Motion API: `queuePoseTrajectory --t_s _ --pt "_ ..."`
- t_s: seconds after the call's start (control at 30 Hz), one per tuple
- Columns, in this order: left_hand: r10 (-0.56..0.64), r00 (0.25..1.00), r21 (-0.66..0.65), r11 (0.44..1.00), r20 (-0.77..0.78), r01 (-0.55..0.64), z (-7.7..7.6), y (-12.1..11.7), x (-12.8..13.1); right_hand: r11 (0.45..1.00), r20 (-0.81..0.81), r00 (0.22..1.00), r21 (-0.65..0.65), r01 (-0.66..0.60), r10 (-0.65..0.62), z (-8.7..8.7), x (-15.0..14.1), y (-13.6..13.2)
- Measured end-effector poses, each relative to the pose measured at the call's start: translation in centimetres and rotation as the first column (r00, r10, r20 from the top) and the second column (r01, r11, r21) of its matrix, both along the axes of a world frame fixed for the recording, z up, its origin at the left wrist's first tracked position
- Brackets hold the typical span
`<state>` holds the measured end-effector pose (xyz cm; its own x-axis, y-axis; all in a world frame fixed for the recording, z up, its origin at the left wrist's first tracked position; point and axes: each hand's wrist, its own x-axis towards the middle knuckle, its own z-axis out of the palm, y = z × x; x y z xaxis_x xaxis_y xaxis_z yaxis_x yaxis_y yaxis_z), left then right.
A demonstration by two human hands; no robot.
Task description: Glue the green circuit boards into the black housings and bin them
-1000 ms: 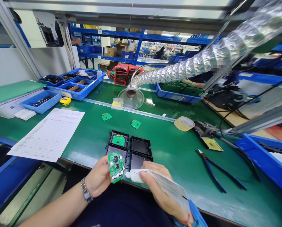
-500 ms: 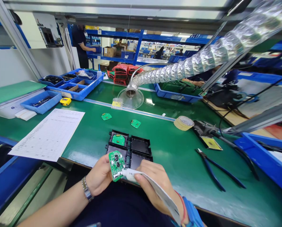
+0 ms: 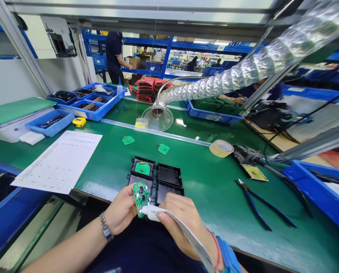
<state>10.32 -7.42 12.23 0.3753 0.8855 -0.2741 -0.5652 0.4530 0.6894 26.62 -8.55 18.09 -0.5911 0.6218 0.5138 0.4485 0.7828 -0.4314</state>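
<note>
My left hand (image 3: 122,208) grips a green circuit board (image 3: 141,192) by its left edge, tilted so its parts face me. My right hand (image 3: 183,222) is closed round a white squeeze tube (image 3: 152,212), whose flattened tail runs back along the wrist. The tube's nozzle is at the lower right edge of the board; whether it touches is too small to tell. Just beyond my hands sit black plastic trays (image 3: 169,175), and another green board (image 3: 142,168) lies in the far left one. Two more boards, one left (image 3: 128,140) and one right (image 3: 163,149), lie farther back.
Pliers (image 3: 258,204), a tape roll (image 3: 221,148) and a glue gun (image 3: 249,155) lie to the right. A fume hood (image 3: 158,118) on a foil duct hangs ahead. Printed paper (image 3: 61,159) and blue parts bins (image 3: 101,110) are left. Co-workers are in the background.
The tube's nozzle has shifted slightly left and down along the board's lower edge, with my right hand following. In the background, a standing person has moved to the right.
</note>
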Motion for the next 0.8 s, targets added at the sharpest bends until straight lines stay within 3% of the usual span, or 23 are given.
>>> queuePoseTrajectory --t_s 0.33,0.8 --pt "0.021 1.000 -0.046 0.999 0.015 -0.020 -0.41 0.06 0.15 1.000 -0.016 1.000 -0.007 -0.027 0.027 0.00 -0.14 -0.21" --pt "0.021 1.000 0.015 1.000 0.021 -0.021 -0.45 0.19 -0.13 0.999 -0.003 1.000 0.018 0.030 -0.030 -0.44 -0.02 0.12"
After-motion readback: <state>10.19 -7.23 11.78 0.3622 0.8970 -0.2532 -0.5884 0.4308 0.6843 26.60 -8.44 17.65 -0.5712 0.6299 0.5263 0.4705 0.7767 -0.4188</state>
